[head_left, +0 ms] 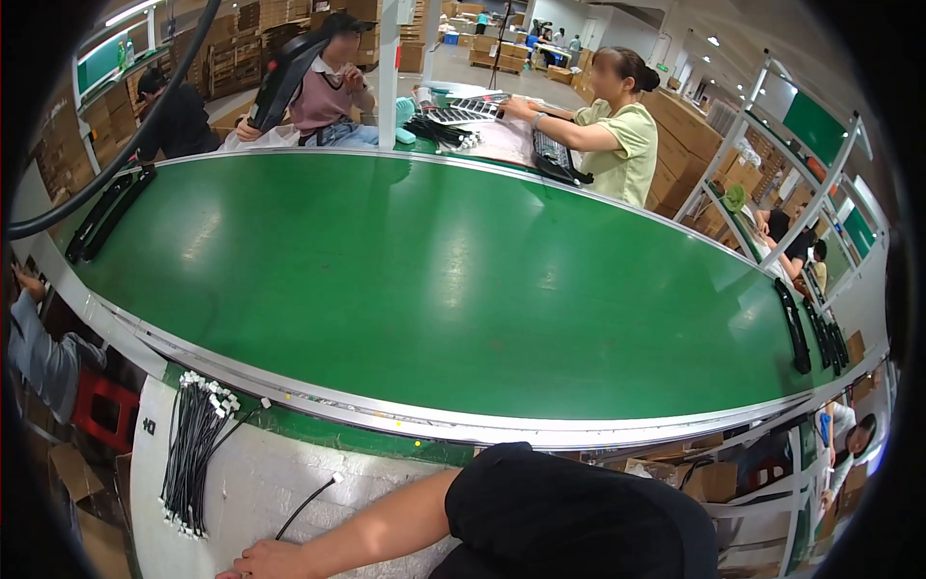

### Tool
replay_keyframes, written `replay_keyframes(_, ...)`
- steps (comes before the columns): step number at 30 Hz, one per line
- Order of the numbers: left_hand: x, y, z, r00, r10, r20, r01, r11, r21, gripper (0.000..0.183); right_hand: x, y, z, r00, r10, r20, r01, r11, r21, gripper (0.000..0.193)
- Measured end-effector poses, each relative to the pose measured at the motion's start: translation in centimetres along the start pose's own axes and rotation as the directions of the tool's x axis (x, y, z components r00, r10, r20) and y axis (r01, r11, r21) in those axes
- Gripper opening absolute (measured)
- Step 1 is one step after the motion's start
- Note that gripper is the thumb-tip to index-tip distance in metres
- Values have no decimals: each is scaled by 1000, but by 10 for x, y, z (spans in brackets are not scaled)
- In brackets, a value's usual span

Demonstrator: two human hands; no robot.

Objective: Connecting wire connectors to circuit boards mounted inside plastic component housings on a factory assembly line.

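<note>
My right hand [258, 564] lies at the bottom edge of the view on the white worktop [260, 482], with my bare forearm and black short sleeve stretching in from the lower right. The picture's edge cuts off its fingers. A single black cable [307, 506] with a white plug at its far end runs down to the hand; whether the hand grips it is hidden. A bundle of black cables with white plugs [193, 449] lies just left of it. My left hand is out of sight.
A wide green conveyor belt [434, 280] with a metal rim runs across in front of me. Black keyboards [796, 328] lie on it at the right and far left [106, 212]. Several people work on the far side, amid cardboard boxes and shelving.
</note>
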State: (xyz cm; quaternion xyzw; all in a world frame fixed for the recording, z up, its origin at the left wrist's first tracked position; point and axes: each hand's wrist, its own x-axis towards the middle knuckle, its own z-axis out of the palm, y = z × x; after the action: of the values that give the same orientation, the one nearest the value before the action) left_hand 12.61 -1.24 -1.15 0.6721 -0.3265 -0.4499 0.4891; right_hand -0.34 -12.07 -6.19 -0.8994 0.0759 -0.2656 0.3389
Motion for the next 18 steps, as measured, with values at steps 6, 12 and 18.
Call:
replay_keyframes(6,0,-3,-2,996,55,67,-53,998,-24,17,-2,4,12,992,-101,-72,92,988,-123,13)
replay_keyframes(12,-1,2,3,999,14,38,-14,1000,13,13,-4,1,1,994,-103,-39,99,991,-87,14)
replay_keyframes(18,16,-33,-16,995,99,24,-97,992,-80,25,-6,-1,-5,991,-134,0,133,985,-114,13)
